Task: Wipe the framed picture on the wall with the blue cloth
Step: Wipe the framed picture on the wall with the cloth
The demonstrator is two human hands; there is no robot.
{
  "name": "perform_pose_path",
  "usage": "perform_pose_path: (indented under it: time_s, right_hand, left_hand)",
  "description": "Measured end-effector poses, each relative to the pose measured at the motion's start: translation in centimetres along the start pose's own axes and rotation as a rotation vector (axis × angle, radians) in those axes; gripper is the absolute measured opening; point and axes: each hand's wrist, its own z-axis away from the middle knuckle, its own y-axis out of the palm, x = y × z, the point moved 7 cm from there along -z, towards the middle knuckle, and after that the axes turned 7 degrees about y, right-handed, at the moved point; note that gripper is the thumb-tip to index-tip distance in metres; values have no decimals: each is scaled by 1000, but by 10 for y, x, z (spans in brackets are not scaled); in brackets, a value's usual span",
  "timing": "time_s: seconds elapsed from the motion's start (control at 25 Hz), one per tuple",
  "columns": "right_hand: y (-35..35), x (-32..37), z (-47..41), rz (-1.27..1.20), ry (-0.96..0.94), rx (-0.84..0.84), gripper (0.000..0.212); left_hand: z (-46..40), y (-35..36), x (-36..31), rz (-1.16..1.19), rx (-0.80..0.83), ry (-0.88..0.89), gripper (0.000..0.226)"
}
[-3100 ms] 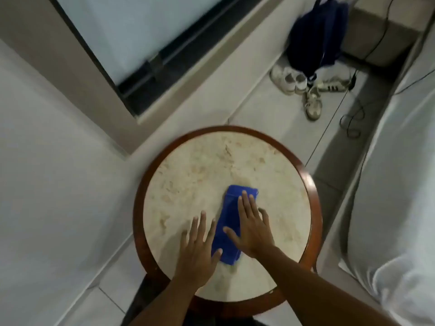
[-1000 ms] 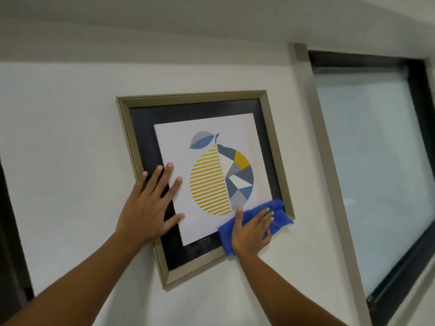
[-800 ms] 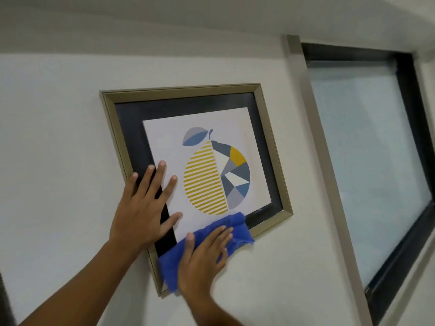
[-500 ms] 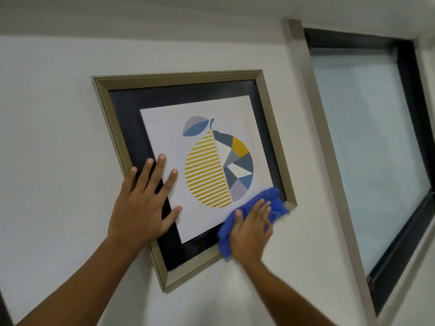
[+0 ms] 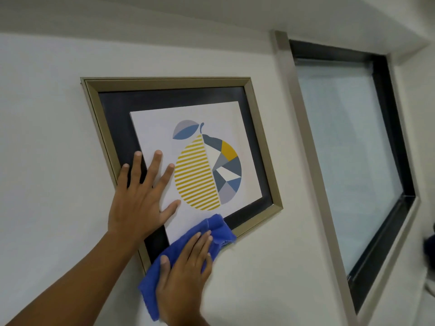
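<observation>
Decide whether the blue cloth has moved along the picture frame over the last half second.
Yes. The blue cloth has slid left along the frame's bottom rail, away from its lower right corner toward the lower left.

One head-worn camera, looking up from close in at the wall (image 5: 47,137), framed picture (image 5: 200,118) centre, window (image 5: 348,149) to its right.

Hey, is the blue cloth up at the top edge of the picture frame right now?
No, the blue cloth is pressed under the right hand at the lower edge of the framed picture, well below its top rail.
</observation>
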Motion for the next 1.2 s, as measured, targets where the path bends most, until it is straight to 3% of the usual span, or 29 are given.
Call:
perform_pose_path:
  time_s: [0.12,0.24,0.4,0.52,0.64,0.72,0.8,0.88,1.08,1.2]
  right_hand:
    - [-16,-16,-21,25,-75,-113,81]
    - [-63,-69,-93,101,-23,-228,83]
    - [-114,-105,-160,36,36,-190,76]
    - [-92,-93,-132,92,72,-235,77]
    - [-25,-41,-41,150,-55,-106,93]
    - [0,-13,2,191,-106,-112,98]
    - [6,-9,13,152,-115,-41,97]
    - [-14,-24,-12,125,-203,-119,98]
    - [-108,-103,-146,-63,53,-176,69]
    - [-118,-101,-157,-177,112,-188,62]
  left_hand:
    - [0,0,2,10,-12,9,89]
    - [1,0,3,15,-2,23,89]
    - [0,1,2,-19,30,28,89]
    - [-2,2,-1,-59,36,26,90]
    - [-3,3,-2,-41,-5,28,88]
    - [-2,3,-4,-39,-30,50,88]
    - [-1,3,-1,-11,-33,51,88]
    - [0,2,1,3,-29,48,88]
    - [2,-1,-2,-20,17,56,87]
    - [-1,0,-3,-30,15,51,86]
